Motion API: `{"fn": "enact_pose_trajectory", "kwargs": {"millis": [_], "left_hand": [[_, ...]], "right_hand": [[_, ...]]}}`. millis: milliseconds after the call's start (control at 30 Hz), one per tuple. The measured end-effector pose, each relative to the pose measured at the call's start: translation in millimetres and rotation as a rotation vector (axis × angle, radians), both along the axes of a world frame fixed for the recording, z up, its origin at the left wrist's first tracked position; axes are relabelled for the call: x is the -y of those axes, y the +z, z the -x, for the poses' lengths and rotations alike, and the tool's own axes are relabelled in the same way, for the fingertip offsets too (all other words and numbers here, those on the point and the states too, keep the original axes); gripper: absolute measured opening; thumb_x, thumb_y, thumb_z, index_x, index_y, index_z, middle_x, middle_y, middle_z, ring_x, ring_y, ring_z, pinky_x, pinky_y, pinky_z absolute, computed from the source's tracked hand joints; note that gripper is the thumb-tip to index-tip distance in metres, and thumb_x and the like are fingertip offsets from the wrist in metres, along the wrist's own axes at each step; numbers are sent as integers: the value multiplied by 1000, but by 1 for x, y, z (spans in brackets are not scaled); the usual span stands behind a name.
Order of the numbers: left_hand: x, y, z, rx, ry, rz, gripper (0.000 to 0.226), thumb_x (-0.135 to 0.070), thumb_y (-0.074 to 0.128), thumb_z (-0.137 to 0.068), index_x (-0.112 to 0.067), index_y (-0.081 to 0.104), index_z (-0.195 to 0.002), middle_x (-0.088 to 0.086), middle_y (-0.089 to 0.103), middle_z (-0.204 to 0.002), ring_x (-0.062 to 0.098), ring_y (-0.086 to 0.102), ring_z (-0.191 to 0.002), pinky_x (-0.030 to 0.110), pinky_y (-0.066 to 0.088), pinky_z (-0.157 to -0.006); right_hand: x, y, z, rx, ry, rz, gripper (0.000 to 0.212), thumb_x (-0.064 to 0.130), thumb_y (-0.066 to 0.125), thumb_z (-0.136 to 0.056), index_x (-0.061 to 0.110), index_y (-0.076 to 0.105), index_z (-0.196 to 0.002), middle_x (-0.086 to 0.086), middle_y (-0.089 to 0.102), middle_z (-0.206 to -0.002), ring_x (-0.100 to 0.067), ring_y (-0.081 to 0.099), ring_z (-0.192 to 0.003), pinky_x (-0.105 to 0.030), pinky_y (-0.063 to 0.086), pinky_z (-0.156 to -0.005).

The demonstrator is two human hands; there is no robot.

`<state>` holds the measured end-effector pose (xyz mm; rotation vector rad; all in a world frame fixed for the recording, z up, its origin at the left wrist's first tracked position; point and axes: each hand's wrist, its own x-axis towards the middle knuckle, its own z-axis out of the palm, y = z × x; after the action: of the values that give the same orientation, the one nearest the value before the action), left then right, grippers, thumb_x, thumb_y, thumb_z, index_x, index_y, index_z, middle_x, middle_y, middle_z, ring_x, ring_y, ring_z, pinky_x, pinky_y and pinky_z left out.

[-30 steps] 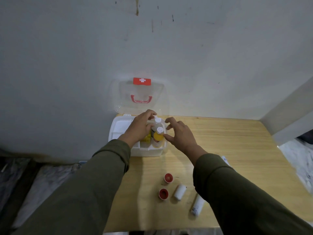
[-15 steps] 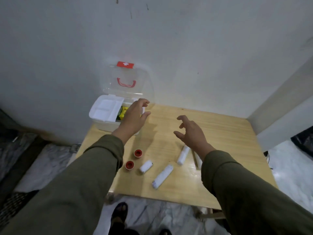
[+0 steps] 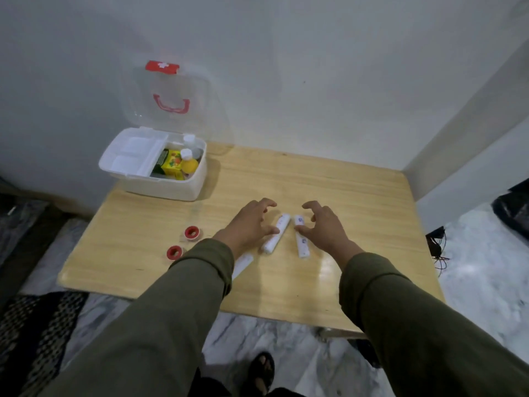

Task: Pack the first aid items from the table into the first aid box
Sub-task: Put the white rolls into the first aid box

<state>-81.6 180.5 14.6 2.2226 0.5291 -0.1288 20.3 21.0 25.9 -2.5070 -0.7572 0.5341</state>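
The white first aid box (image 3: 160, 188) stands open at the table's far left, its clear lid (image 3: 171, 101) leaning on the wall. Inside it are a yellow carton (image 3: 171, 164) and two white-capped bottles (image 3: 189, 163). Two white bandage rolls lie mid-table: one (image 3: 276, 232) beside my left hand (image 3: 249, 224), one (image 3: 301, 239) beside my right hand (image 3: 323, 229). Both hands hover over them with fingers spread, holding nothing. A third roll (image 3: 242, 263) shows partly under my left sleeve. Two red tape rolls (image 3: 191, 232) (image 3: 175, 252) lie at the left.
The wooden table (image 3: 357, 224) stands in a wall corner. Marble floor lies below its near edge, with a dark patterned mat (image 3: 31, 333) at the left, cables (image 3: 438, 247) at the right and a sandalled foot (image 3: 262, 368) underneath.
Both hands left the box, where they had set a bottle, and moved back to the bandage rolls mid-table. The view tilted down and back.
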Motion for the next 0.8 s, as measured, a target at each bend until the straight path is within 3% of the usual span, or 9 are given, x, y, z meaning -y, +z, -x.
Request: {"fn": "enact_pose_trajectory", "kwargs": {"millis": [133, 267, 467, 633, 800], "left_hand": [[14, -12, -14, -60, -44, -24, 63, -32, 70, -81, -28, 41, -137, 7, 52, -103, 22, 54, -97, 26, 38, -80], [18, -14, -25, -87, -86, -75, 58, -27, 65, -86, -25, 42, -139, 14, 54, -122, 29, 53, -112, 28, 38, -88], [13, -5, -30, -98, -24, -51, 38, -19, 57, -85, -24, 45, -120, 12, 61, -107, 27, 57, -93, 32, 45, -71], [-5, 27, -22, 15, 43, -46, 32, -18, 56, -86, -26, 42, -115, 12, 62, -95, 29, 62, -84, 41, 53, -74], [-44, 70, -4, 217, 91, -92, 35, -18, 60, -87, -21, 43, -117, 6, 61, -99, 22, 57, -83, 33, 49, -77]], "right_hand": [[0, -11, -11, -85, 15, 34, 53, 30, 69, -82, 22, 46, -129, -15, 59, -108, -24, 54, -90, -27, 38, -74], [-3, -15, -15, -138, 38, 37, 52, 25, 66, -84, 23, 46, -131, -11, 61, -99, -23, 55, -91, -26, 37, -74], [-7, -7, -20, -169, 66, 56, 44, 15, 61, -82, 15, 53, -125, -8, 58, -97, -19, 50, -86, -26, 38, -72], [-23, 24, -24, -141, 25, -53, 38, 12, 61, -81, 14, 53, -118, -6, 55, -94, -22, 53, -82, -26, 40, -63], [-70, 69, -15, -34, 6, -247, 35, 13, 63, -80, 15, 51, -112, -4, 55, -94, -24, 55, -83, -31, 47, -66]]}}
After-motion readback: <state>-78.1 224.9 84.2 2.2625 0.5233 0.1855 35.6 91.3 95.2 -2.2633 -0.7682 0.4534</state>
